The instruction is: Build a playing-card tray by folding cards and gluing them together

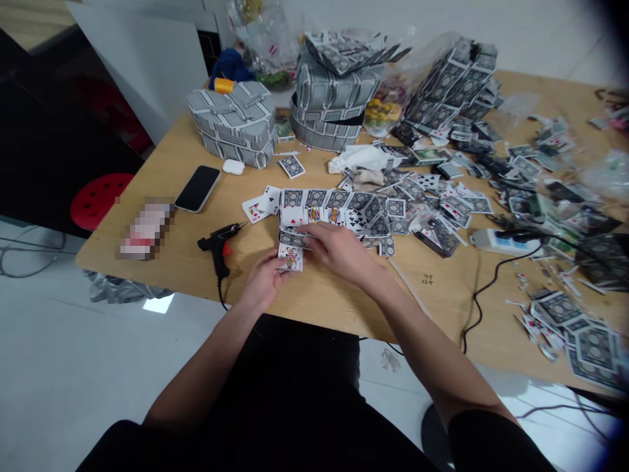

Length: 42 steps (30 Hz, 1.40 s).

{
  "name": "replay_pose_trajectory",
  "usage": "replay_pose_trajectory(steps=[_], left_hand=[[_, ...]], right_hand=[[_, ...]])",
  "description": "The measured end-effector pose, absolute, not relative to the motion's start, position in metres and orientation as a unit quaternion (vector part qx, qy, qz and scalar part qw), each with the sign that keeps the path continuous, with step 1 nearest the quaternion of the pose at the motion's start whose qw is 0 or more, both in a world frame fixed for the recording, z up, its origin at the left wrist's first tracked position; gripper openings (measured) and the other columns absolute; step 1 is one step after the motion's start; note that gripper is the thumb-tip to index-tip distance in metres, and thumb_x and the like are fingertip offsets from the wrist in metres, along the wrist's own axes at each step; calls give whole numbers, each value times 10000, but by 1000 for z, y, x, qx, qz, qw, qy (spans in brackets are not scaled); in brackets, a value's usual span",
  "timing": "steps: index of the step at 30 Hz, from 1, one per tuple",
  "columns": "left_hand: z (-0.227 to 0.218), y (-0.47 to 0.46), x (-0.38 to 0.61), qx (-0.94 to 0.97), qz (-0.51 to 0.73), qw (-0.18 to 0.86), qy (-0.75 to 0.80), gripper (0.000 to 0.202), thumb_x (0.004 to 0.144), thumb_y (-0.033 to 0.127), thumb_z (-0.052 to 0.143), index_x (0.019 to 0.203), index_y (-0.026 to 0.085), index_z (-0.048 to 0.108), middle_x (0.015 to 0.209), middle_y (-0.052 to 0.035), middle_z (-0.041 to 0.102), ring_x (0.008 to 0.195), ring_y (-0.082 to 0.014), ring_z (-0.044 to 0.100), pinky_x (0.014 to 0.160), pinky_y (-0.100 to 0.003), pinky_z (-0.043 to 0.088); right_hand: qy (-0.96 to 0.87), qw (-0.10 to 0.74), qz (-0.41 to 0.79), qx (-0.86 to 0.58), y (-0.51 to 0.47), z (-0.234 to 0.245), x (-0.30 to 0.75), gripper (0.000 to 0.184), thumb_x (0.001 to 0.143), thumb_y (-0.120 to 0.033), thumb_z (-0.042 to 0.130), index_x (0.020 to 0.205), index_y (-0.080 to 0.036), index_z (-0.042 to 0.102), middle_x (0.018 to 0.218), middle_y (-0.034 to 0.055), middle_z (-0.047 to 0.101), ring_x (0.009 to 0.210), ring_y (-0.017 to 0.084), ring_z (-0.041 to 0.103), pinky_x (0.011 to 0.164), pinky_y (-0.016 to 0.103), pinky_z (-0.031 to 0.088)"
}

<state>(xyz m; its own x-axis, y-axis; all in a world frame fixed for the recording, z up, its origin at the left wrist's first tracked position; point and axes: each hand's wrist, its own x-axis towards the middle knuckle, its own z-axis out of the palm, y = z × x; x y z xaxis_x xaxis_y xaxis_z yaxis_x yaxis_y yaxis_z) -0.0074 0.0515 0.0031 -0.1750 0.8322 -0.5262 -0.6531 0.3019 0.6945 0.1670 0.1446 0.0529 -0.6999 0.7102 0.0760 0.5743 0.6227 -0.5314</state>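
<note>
An open box made of joined playing cards (361, 217) lies on the table in front of me, card backs outside and faces showing inside. My left hand (264, 280) pinches a playing card (293, 257), face up, at the box's near left corner. Over the box's near wall, my right hand (339, 249) has its fingers bent onto the upper edge; whether they grip it is partly hidden. A black glue gun (216, 249) with an orange-red trigger rests left of my left hand. Two loose cards (263, 203) lie beside the box's left end.
A phone (198, 189) and a blurred-out pack (146, 228) lie at left. Finished-looking card boxes (236, 124) stand at the back. Loose cards cover the right side, around a white power strip (506, 241) with a black cable (476, 298). The table's front edge is close to me.
</note>
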Motion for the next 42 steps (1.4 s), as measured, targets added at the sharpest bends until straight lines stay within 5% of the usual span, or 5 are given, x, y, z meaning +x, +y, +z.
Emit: replay_pose_trajectory(steps=[9, 23, 42], left_hand=[[2, 65, -18, 162, 506, 672, 516, 215, 737, 218, 835, 921, 113, 796, 957, -172, 833, 1031, -363, 809, 874, -451, 669], [1, 71, -17, 179, 478, 672, 537, 174, 838, 250, 796, 938, 110, 769, 872, -163, 827, 826, -314, 825, 683, -374, 658], [-5, 69, -16, 191, 474, 668, 542, 140, 842, 259, 828, 918, 148, 789, 842, -133, 819, 886, -342, 823, 818, -478, 667]], right_hand=[[-888, 161, 249, -352, 146, 55, 170, 357, 1101, -254, 485, 1390, -226, 692, 1317, 122, 766, 1154, 289, 739, 1018, 444, 559], [-889, 178, 244, -345, 146, 55, 170, 337, 1107, -255, 462, 1358, -194, 679, 1250, 124, 786, 1109, 292, 746, 971, 410, 545], [-888, 171, 258, -340, 146, 54, 170, 366, 1103, -239, 484, 1409, -222, 684, 1332, 109, 773, 1187, 280, 741, 1032, 434, 562]])
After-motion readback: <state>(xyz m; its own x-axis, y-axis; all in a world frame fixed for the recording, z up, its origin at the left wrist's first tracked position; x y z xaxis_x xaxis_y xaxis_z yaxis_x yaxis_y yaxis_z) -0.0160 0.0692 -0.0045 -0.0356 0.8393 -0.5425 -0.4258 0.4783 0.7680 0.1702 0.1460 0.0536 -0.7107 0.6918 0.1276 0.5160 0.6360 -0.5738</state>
